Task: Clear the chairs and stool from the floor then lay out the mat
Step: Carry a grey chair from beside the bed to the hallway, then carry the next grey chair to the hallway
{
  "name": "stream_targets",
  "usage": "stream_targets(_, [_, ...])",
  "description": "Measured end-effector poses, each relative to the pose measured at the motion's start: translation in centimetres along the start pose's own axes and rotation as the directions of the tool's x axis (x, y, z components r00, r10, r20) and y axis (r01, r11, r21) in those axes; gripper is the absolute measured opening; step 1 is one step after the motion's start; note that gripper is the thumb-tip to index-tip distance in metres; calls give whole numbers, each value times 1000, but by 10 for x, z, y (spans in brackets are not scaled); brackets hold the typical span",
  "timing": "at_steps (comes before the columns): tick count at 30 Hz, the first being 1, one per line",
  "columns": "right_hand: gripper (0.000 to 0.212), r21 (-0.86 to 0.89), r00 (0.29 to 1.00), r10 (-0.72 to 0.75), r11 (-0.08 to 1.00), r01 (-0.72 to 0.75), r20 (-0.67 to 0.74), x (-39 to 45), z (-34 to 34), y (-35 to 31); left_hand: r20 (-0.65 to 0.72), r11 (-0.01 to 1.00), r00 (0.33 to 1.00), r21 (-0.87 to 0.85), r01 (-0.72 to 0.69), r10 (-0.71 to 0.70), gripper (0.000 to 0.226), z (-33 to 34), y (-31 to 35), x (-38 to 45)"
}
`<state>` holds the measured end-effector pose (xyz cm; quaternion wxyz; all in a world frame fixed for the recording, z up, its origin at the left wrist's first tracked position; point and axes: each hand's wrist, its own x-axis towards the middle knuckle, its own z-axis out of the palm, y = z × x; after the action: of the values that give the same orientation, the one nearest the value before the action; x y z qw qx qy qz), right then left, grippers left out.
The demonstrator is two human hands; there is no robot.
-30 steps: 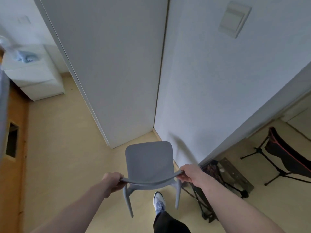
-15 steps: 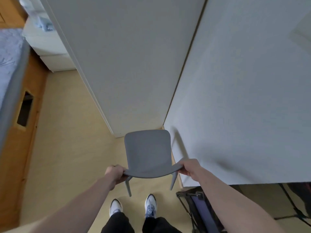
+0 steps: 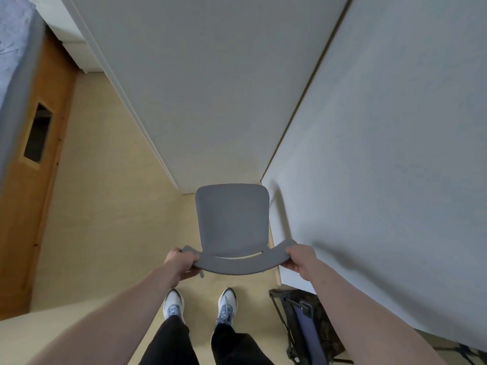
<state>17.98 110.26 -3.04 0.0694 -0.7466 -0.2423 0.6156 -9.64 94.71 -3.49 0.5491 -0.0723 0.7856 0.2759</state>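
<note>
Head view: white wall (image 3: 382,154) fills right side, beige floor (image 3: 105,206) below. Grey chair (image 3: 233,222) in corner beside wall, in front of shoes (image 3: 172,304). Left hand (image 3: 181,263) and right hand (image 3: 300,260) closed around backrest ends.

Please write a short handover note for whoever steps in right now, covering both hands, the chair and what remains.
Left hand: gripping the left end of the grey chair's backrest.
Right hand: gripping the right end of that backrest.
The chair faces the corner where the walls meet, beside the right wall; whether its legs touch the floor cannot be told.
A folded dark chair rests by the wall at lower right.
Done: the grey chair is at the corner.
Left: let go of it, clear any remaining seats, lay out the mat, which is not in view.
</note>
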Motion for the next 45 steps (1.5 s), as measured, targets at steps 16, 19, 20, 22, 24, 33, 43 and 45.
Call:
stream_targets(16, [20, 51, 996, -87, 995, 85, 28, 21, -18, 11, -24, 1000, 999, 13, -23, 23, 34, 25, -14, 0])
stream_targets(19, [18, 104, 995, -99, 990, 96, 26, 22, -15, 11, -35, 996, 997, 52, -68, 69, 32, 24, -9, 5])
stream_targets(20, [18, 108, 995, -95, 990, 91, 30, 22, -14, 13, -32, 994, 996, 79, -80, 83, 30, 25, -10, 6])
stream_targets(22, [19, 98, 996, -76, 993, 71, 40, 23, -13, 17, -20, 987, 995, 130, -90, 93, 21, 24, -12, 5])
stream_targets(24, [21, 62, 998, -58, 996, 56, 39, 23, -12, 28, 6, 982, 998, 179, -62, 62, 14, 20, -20, 1])
stream_targets(33, [47, -86, 987, -154, 985, 149, -49, -8, -14, 63, 122, 941, 985, 304, -150, 118, 52, -2, -56, -35])
stream_targets(43, [50, -644, 947, -130, 705, 296, 293, -97, 55, 142, 107, 619, 923, 712, -331, 370, 48, -91, -154, -82])
stream_targets(45, [49, -687, 902, -183, 595, 418, 390, -118, 79, 151, 45, 654, 934, 702, -282, 354, 49, -120, -184, -86])
